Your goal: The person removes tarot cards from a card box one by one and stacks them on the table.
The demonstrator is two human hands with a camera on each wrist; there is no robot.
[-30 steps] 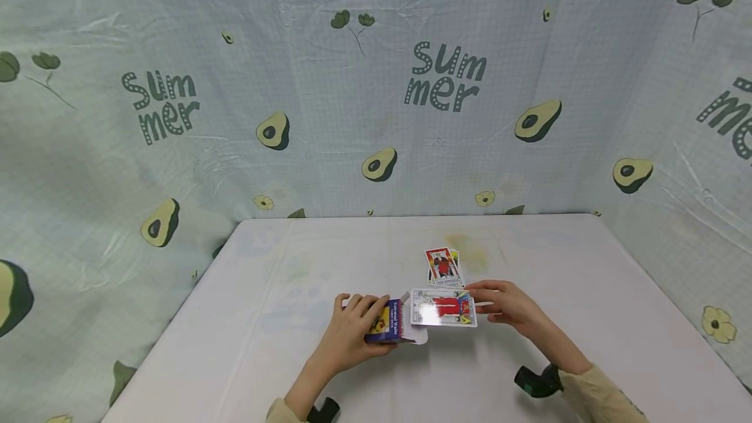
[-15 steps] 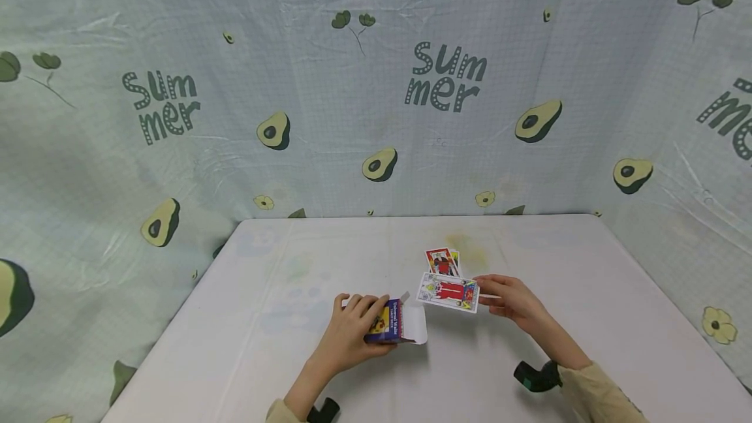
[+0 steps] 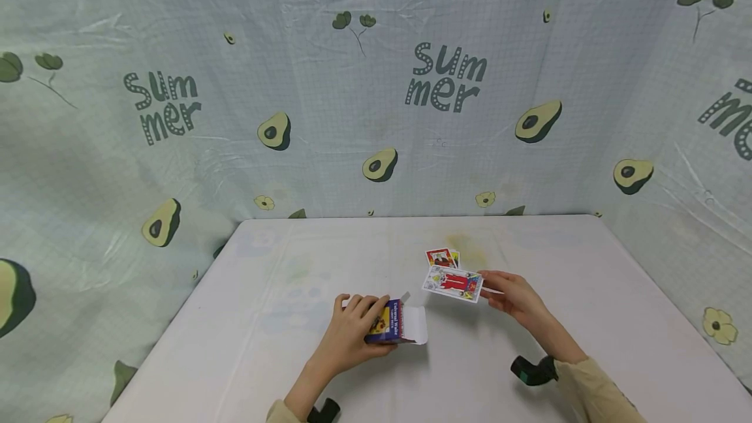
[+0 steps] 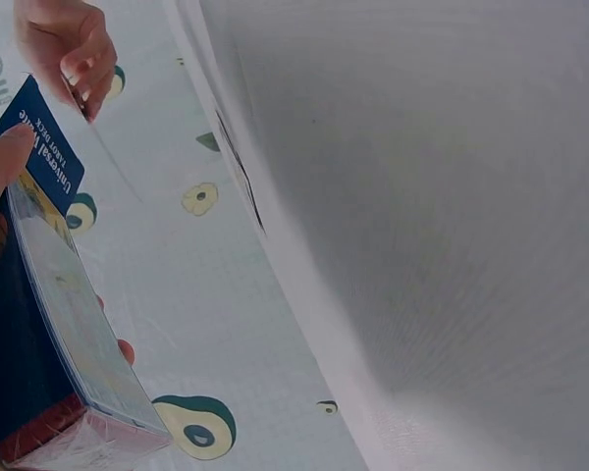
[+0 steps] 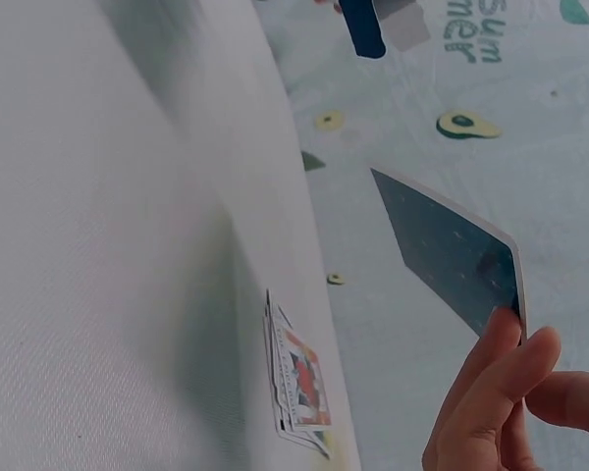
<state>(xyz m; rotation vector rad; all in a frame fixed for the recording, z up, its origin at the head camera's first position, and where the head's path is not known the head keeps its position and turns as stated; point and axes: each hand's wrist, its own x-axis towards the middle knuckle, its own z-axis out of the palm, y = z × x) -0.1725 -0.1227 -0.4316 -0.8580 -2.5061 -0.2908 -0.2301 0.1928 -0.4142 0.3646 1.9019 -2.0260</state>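
Note:
My left hand grips a blue tarot card box on its side, the open end with a white flap facing right. In the left wrist view the box shows a dark blue side and a lettered flap. My right hand pinches a tarot card by its right end, a red figure facing up. Its dark blue back shows on the card in the right wrist view. Beyond it lies a small pile of cards, a red-bordered one on top, partly covered from the head view by the held card.
A white cloth-covered table spreads beneath both hands. Behind it hangs a pale curtain printed with avocados. A dark wrist camera sits at the right wrist.
The right hand has drawn the card away from the box's open end and carried it back and slightly right, toward the pile. The left hand with the box has stayed in place.

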